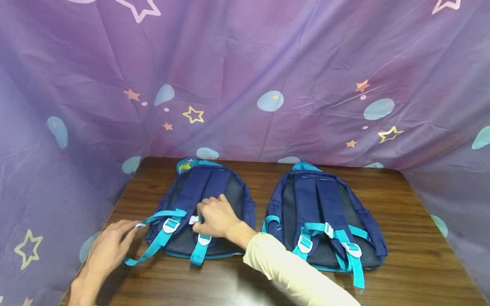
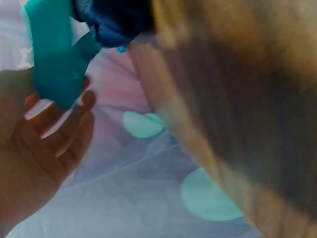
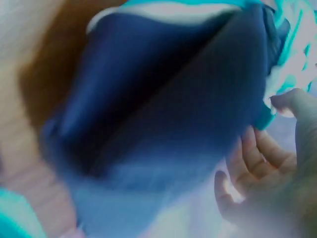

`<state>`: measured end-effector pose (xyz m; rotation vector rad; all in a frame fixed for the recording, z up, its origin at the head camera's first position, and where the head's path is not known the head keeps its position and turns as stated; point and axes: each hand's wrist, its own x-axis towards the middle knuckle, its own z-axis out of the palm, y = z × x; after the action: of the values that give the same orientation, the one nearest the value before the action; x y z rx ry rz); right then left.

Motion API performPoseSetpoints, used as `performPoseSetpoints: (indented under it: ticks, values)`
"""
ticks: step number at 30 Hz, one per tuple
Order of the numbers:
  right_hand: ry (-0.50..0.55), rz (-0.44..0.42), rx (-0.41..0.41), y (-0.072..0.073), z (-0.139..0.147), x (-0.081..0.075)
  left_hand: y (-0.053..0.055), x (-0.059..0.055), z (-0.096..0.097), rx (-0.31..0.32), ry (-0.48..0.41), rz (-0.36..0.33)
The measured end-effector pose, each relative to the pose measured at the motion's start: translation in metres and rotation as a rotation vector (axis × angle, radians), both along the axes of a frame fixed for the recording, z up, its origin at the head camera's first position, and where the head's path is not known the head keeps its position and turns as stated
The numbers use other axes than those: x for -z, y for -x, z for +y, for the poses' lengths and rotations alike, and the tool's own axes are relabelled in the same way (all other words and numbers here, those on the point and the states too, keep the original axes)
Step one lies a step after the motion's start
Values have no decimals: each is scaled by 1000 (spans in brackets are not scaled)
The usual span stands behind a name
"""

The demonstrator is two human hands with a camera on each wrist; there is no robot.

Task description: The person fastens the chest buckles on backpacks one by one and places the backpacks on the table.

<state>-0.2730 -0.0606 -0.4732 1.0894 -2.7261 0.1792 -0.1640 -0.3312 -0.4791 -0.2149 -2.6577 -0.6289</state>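
A navy backpack [image 1: 192,187] lies back-panel up on the wooden table, its shoulder straps facing me. My left hand [image 1: 110,247], at its left side, pinches the end of a teal strap [image 1: 163,214], where a small white buckle piece [image 1: 140,225] shows at the fingertips. In the left wrist view, teal webbing [image 2: 57,59] hangs between thumb and fingers, blurred. Over the pack's middle, my right hand [image 1: 220,219] grips another white buckle piece [image 1: 194,219] by thumb and fingers. The right wrist view shows the thumb [image 3: 292,101] against it; the hand partly hides the strap behind.
To the right lies a second navy backpack [image 1: 326,200], its teal chest strap joined by a white buckle [image 1: 328,230]. Both packs rest on the brown table [image 1: 423,271]. A purple patterned cloth [image 1: 242,54] hangs behind and along the sides.
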Motion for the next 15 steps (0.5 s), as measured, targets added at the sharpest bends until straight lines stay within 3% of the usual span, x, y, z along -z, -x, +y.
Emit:
performPoseSetpoints:
  ticks: [3, 5, 6, 8, 10, 12, 14, 15]
  values:
    - [53, -43, -9, 2, 18, -11, 1, -10, 4, 28, -75, 178]
    - [105, -51, -4, 4, 31, -19, 5, -18, 10, 61, -94, 210]
    - [131, -54, -6, 5, 37, -23, 7, -21, 13, 69, -89, 177]
    - [164, -49, -16, 6, 45, -28, 8, -26, 19, 94, -63, 19]
    - [175, -51, -31, 6, 50, -32, 7, -26, 23, 123, -4, -204]
    - [168, -49, -47, 5, 53, -33, 5, -22, 25, 103, 37, -415]
    - [159, -54, -59, 3, 56, -33, 3, -14, 24, 79, 95, -530]
    - [155, -57, -61, 2, 58, -32, 3, -9, 24, 62, 104, -550]
